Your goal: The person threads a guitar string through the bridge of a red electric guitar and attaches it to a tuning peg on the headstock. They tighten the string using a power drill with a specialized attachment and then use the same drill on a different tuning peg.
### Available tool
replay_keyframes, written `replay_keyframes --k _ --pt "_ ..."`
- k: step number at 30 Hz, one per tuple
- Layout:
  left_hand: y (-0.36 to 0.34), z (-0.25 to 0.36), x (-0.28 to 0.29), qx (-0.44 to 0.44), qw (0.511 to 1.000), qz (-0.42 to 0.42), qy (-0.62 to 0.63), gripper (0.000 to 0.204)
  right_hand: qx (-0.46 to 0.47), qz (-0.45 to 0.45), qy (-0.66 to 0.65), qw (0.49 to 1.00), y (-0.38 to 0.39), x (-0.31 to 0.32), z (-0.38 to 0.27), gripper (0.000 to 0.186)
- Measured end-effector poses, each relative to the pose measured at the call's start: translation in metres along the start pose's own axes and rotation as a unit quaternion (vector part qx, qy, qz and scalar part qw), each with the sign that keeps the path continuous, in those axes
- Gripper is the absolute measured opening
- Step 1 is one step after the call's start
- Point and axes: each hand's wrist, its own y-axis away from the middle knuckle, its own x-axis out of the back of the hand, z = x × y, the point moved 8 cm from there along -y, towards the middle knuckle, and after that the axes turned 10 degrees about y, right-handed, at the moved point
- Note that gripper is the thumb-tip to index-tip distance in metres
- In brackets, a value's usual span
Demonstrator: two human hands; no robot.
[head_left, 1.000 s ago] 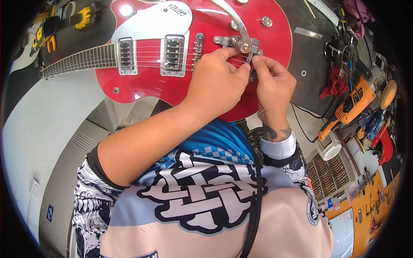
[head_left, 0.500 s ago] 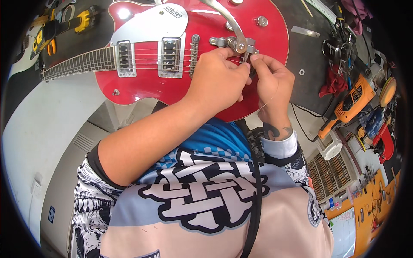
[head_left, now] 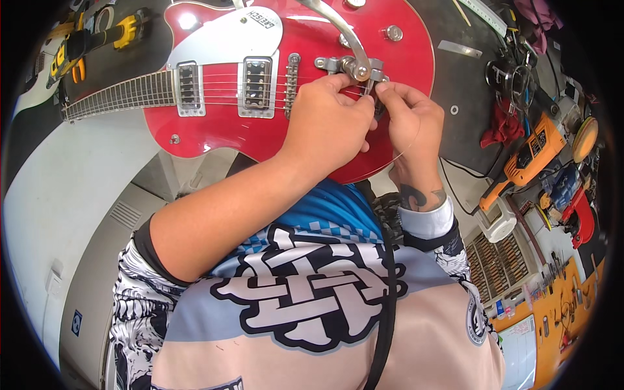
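Note:
A red electric guitar (head_left: pixel 214 133) lies across the bench with its neck pointing left. My left hand (head_left: pixel 328 120) reaches over the strings, thumb and fingers pinched together just below the metal vibrato tailpiece (head_left: pixel 354 67). What lies between those fingertips is hidden. My right hand (head_left: pixel 415 123) is closed close beside it, thumb and forefinger pinching at the tailpiece's right end. A thin guitar string (head_left: pixel 408 148) curves down from the right fingers across the palm toward the wrist. The curved vibrato arm (head_left: pixel 348 32) extends above both hands. Several strings run over the pickups (head_left: pixel 259 88) to the bridge (head_left: pixel 292 88).
On the dark bench to the right lie a small metal washer (head_left: pixel 454 110), a flat metal strip (head_left: pixel 459 49) and a red cloth (head_left: pixel 502 125). An orange power tool (head_left: pixel 530 156) sits farther right. A yellow and black tool (head_left: pixel 88 45) lies at far left.
Both hands stay at the tailpiece with only tiny finger shifts. The loose string by the right palm has bent slightly differently.

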Motion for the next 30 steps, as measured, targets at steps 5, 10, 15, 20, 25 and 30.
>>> replay_keyframes --k 5,10,15,20,25,30 --pt "-0.0005 0.0021 -0.0001 0.002 1.0 0.009 0.004 0.039 -0.026 0.004 -0.028 0.999 -0.0015 -0.0019 0.0052 0.024" --pt "-0.0028 -0.0001 -0.0004 0.011 1.0 0.005 0.009 0.035 -0.035 -0.003 -0.013 0.999 -0.0016 0.0002 0.005 0.025" --pt "-0.0044 -0.0069 -0.0009 0.004 0.999 0.011 0.039 0.037 -0.029 -0.005 -0.008 1.0 -0.0022 -0.0002 0.0053 0.026" --pt "-0.001 -0.0062 -0.0013 0.003 1.0 0.013 0.022 0.041 -0.028 -0.007 -0.007 1.0 -0.0034 0.0009 0.0048 0.026" --pt "-0.0001 -0.0017 -0.0031 -0.005 1.0 -0.003 0.012 0.046 -0.055 -0.028 0.002 0.998 -0.005 0.0019 0.0013 0.025" --pt "0.0002 -0.0011 -0.0008 0.033 0.998 0.013 0.044 0.045 -0.061 -0.042 0.002 0.997 -0.0073 0.0009 0.0041 0.023"
